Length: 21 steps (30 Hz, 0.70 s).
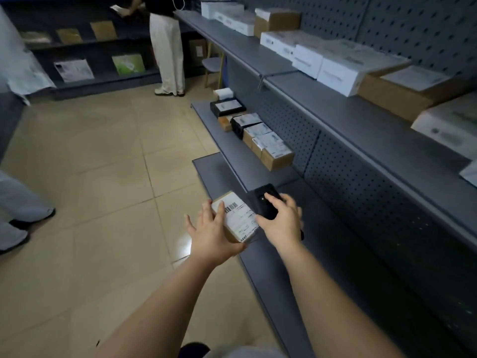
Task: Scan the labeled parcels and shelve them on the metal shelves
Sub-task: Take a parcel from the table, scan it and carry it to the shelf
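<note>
The dark grey metal shelving unit with a pegboard back point(361, 140) is taking up the whole right side, running away from the camera in three tiers. The beige tiled floor point(90, 177) is filling the left half. Up on the top shelf a row of white cardboard boxes point(335, 71) and a couple of brown cardboard boxes point(402, 91) are sitting side by side. On the middle shelf there's a line of small black and brown labelled boxes point(258, 135) packed against each other. Across the room another dark shelf unit point(85, 47) is holding flat packets, and a person in cream trousers point(167, 47) is standing in front of it. On the far left, someone's grey trouser legs and dark shoes point(23, 202) are poking in.

Now the actual job: the small brown cardboard parcel with a white barcode label point(236, 218) is being held just above the front edge of the lowest shelf, label facing up. The left hand point(211, 236) is cupping it from underneath and the left side, thumb curled over the label's edge, other fingers spread. The right hand point(281, 220) is gripping a black handheld scanner point(265, 202), holding it right next to the label's right side.
</note>
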Each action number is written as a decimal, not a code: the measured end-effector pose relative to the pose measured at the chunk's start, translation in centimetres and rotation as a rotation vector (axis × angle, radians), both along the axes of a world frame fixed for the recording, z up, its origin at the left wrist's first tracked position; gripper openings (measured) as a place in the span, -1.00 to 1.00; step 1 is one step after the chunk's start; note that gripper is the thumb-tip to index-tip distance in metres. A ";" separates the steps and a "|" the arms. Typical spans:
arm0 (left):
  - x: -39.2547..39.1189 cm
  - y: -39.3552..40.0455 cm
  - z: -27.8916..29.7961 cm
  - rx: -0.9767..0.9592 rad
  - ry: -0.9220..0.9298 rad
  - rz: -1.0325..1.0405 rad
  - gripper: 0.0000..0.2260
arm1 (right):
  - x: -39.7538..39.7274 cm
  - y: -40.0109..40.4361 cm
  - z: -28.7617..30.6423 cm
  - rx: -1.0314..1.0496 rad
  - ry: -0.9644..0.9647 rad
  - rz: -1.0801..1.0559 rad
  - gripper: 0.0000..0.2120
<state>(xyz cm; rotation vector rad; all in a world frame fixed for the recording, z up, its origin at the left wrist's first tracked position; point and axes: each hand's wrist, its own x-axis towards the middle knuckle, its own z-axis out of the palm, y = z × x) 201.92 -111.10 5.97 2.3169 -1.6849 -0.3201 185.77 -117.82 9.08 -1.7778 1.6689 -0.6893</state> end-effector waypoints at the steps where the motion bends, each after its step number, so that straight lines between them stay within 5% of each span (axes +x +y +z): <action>1: 0.5 -2.2 -0.1 -0.001 0.007 -0.032 0.12 | 0.3 -1.8 0.0 -0.001 0.012 -0.021 -0.45; 12: 7.4 -27.2 -5.7 0.167 -0.118 -0.651 0.14 | 4.7 -18.0 -6.5 0.154 0.034 -0.439 -0.40; 21: 10.6 -39.9 -11.5 0.346 -0.132 -1.093 0.04 | 11.6 -23.4 -11.1 0.314 0.036 -0.846 -0.41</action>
